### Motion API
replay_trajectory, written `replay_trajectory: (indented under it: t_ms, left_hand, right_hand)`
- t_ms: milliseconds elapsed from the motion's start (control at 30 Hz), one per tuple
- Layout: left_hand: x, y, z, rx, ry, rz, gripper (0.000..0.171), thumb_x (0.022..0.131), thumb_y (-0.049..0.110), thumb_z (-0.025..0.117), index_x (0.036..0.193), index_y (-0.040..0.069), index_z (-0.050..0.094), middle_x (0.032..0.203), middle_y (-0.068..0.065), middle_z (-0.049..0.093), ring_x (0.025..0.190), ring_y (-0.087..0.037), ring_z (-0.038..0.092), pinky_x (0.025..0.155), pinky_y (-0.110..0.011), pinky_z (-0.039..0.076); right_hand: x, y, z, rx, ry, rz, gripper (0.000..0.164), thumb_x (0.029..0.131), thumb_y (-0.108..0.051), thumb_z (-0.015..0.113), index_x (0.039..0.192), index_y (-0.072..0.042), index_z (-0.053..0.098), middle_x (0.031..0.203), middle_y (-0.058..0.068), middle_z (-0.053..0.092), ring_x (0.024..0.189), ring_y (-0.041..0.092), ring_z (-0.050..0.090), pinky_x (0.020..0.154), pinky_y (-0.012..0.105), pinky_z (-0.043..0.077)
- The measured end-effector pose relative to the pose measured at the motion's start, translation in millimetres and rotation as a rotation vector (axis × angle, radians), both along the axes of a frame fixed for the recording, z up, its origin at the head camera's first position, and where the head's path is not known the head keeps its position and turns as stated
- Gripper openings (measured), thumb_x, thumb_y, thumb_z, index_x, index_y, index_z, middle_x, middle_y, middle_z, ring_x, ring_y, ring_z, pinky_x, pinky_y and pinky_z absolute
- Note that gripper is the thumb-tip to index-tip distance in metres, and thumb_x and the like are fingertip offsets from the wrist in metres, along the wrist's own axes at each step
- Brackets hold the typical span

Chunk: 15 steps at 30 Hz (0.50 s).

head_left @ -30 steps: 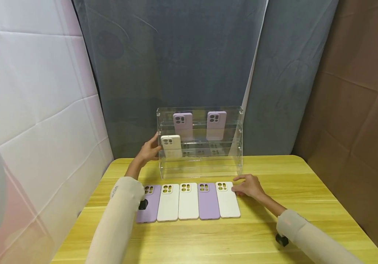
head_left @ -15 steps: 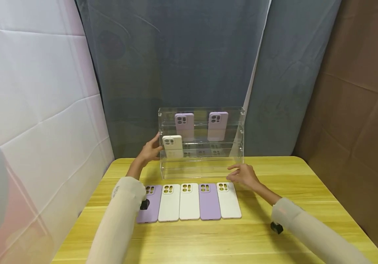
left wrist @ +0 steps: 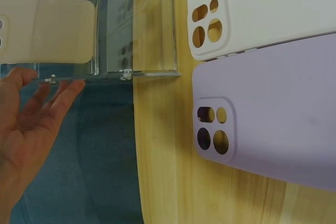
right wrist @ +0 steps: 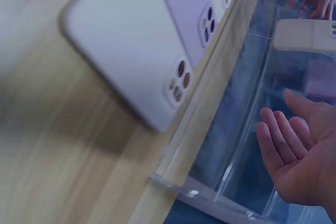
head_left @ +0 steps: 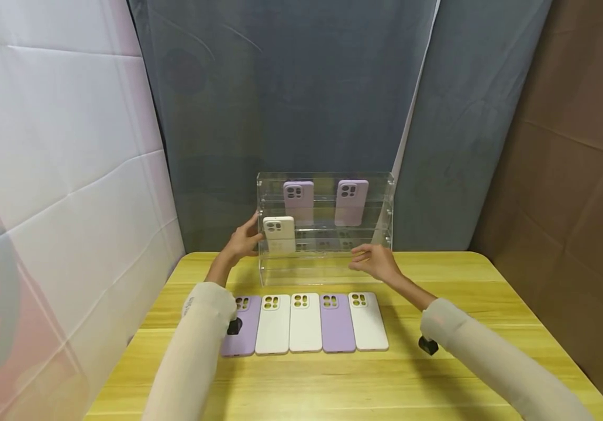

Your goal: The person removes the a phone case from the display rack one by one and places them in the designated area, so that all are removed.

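A transparent tiered display rack (head_left: 327, 275) stands at the back of the table. My left hand (head_left: 242, 241) rests against its left side, fingers fairly straight, near a white phone case (head_left: 279, 234) standing on a middle tier. Two purple phone cases (head_left: 298, 202) stand upright on a higher tier. In front of the rack's lower right part, my right hand (head_left: 377, 263) hovers with nothing in it, fingers loosely bent in the right wrist view. Several phone cases lie in a row before the rack, among them a white case (head_left: 368, 321) at the right end and a purple case (left wrist: 268, 108) at the left end.
The wooden table (head_left: 312, 389) extends around the row of cases. Behind the rack hangs a grey curtain (head_left: 306, 88). A white cloth wall (head_left: 69, 117) is at the left, a brown one (head_left: 569, 175) at the right.
My right hand has moved up and left, from the edge of the rightmost white case to in front of the rack. The left hand stays at the rack's side.
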State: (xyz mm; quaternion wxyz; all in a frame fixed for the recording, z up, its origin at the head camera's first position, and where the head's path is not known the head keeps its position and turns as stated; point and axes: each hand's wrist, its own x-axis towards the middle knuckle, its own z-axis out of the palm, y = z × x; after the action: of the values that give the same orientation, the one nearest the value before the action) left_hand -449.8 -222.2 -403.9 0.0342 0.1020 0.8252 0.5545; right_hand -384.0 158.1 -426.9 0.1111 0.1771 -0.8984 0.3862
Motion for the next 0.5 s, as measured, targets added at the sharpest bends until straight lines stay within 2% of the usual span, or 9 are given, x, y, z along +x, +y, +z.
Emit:
replay_trajectory:
  t_ms: [167, 333, 500]
  left_hand:
    - [-1.1, 0.4, -0.5, -0.007, -0.004, -0.001, 0.075, 0.110, 0.007, 0.047, 0.167, 0.032, 0.005, 0.158, -0.031, 0.039, 0.143, -0.045, 0.045, 0.102, -0.061, 0.052]
    - [-0.3, 1.0, 1.4, -0.016, 0.003, 0.002, 0.076, 0.110, 0.007, 0.047, 0.167, 0.034, 0.005, 0.159, -0.031, 0.038, 0.144, -0.046, 0.043, 0.101, -0.062, 0.052]
    - [-0.1, 0.6, 0.7, -0.008, -0.003, 0.007, 0.076, 0.110, 0.006, 0.048, 0.167, 0.035, 0.006, 0.157, -0.030, 0.041, 0.142, -0.046, 0.045, 0.100, -0.060, 0.054]
  right_hand:
    - [-8.4, -14.0, 10.4, -0.004, 0.019, 0.012, 0.033, 0.086, -0.012, 0.087, 0.116, -0.002, 0.077, 0.098, 0.013, 0.079, 0.085, 0.026, 0.078, 0.071, 0.037, 0.064]
    - [-16.5, -28.7, 21.1, -0.029, 0.010, 0.011, 0.032, 0.087, -0.014, 0.086, 0.116, -0.003, 0.077, 0.099, 0.012, 0.080, 0.088, 0.026, 0.078, 0.072, 0.038, 0.064]
    - [-24.2, -43.6, 27.7, -0.024, 0.061, 0.016, 0.034, 0.086, -0.016, 0.087, 0.116, -0.003, 0.078, 0.097, 0.011, 0.080, 0.085, 0.024, 0.078, 0.073, 0.037, 0.064]
